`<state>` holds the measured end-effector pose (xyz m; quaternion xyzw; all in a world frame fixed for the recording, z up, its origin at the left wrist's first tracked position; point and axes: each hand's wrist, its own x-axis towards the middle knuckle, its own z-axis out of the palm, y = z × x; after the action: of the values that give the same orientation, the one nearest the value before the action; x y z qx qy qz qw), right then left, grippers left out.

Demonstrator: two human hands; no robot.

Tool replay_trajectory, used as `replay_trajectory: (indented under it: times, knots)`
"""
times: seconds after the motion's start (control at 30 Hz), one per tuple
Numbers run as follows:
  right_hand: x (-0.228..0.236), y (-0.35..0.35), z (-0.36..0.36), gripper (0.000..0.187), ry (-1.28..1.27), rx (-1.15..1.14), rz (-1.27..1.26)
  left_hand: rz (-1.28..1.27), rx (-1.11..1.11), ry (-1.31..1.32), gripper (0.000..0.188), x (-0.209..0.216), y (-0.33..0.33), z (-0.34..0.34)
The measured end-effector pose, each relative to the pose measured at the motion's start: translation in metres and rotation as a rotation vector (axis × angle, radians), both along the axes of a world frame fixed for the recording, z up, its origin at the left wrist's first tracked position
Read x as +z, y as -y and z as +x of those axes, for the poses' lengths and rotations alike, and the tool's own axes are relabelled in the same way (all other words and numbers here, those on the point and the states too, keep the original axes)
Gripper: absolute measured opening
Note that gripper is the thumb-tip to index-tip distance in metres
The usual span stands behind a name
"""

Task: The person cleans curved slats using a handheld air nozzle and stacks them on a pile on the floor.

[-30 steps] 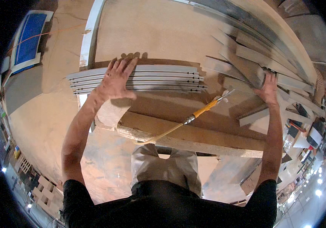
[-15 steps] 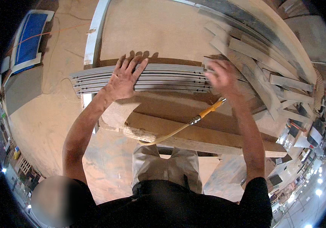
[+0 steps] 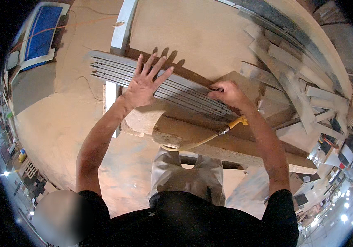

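Several long grey strips lie side by side, slanted with their left ends farther from me. Dark gaps and small dark notches show near their ends. My left hand rests flat across the middle of the strips, fingers spread. At their right end is my right hand, its fingers curled in around the far edge of the strips. Just below that hand lies a yellow air blow gun with a pale yellow hose, which neither hand touches.
Loose wooden offcuts are heaped on the right of the dusty bench. A thick wooden board runs along the near side, close to my legs. A white bar stands out at the far left, and a blue panel lies beyond it.
The strips have turned, their right end coming nearer to me and their left end going away. My right hand has come down onto the right end. My left hand still lies on them.
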<state>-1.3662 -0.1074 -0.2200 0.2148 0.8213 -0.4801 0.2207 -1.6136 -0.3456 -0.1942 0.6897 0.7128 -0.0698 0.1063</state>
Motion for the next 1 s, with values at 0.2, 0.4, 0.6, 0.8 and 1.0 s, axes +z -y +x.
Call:
replay_trajectory:
  times: [0.2, 0.4, 0.6, 0.8, 1.0]
  knots:
    - [-0.034, -0.013, 0.004, 0.026, -0.215, -0.249, -0.056, -0.056, -0.017, -0.008, 0.112, 0.007, -0.005, 0.006]
    - [-0.038, 0.004, 0.020, 0.018, -0.259, -0.255, 0.048, 0.004, -0.091, 0.078, 0.108, 0.011, -0.019, 0.004]
    - [-0.024, -0.007, 0.039, 0.018, -0.151, 0.078, 0.462, -0.159, -0.120, 0.030, 0.116, 0.007, -0.045, 0.004]
    - [0.048, -0.134, 0.164, 0.103, 0.128, -0.362, 1.173, -0.069, -0.091, 0.039, 0.119, 0.003, -0.015, 0.024]
    - [0.049, -0.163, 0.166, 0.087, 0.294, 0.071, 1.201, -0.068, -0.078, 0.059, 0.124, 0.021, -0.017, 0.021]
